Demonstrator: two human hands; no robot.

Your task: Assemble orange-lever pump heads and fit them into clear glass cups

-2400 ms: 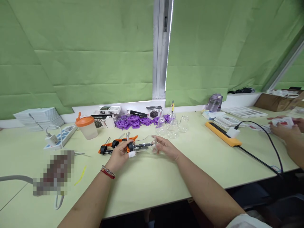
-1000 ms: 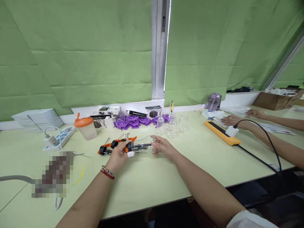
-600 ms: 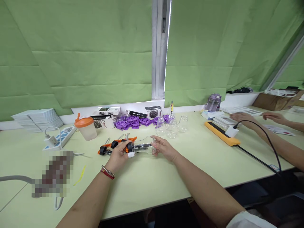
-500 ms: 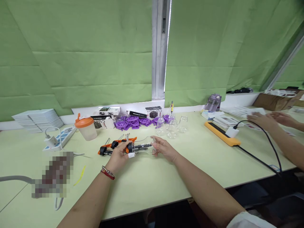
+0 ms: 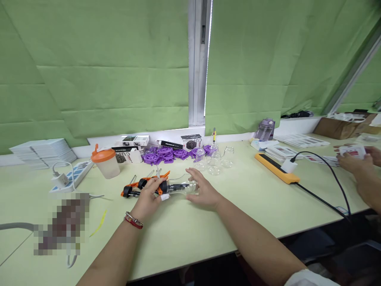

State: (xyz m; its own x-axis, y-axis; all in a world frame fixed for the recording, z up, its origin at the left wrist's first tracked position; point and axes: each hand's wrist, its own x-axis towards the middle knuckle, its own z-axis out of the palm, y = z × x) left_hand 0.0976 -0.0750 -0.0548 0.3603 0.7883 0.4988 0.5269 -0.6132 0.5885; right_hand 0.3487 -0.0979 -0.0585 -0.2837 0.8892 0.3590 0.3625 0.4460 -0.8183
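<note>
My left hand is closed around the black-and-orange top of a clear glass jar. That jar lies on its side, its rounded end toward the right, with a black shaft inside. Around the rounded end, my right hand has its thumb and fingers spread apart; whether it touches the glass I cannot tell. Beside my left hand lie similar black-and-orange tops with metal rods, partly hidden by that hand. Several clear glass jars stand farther back.
Purple plastic pieces and small boxes line the back. An orange-lidded cup and a white power strip stand left. Rightward are a yellow power strip with a black cable and a co-worker's hands holding a white item.
My right hand's fingers have spread from their grip on the jar's rounded end. My left hand keeps its hold. The co-worker's hands have shifted right and now hold a white item.
</note>
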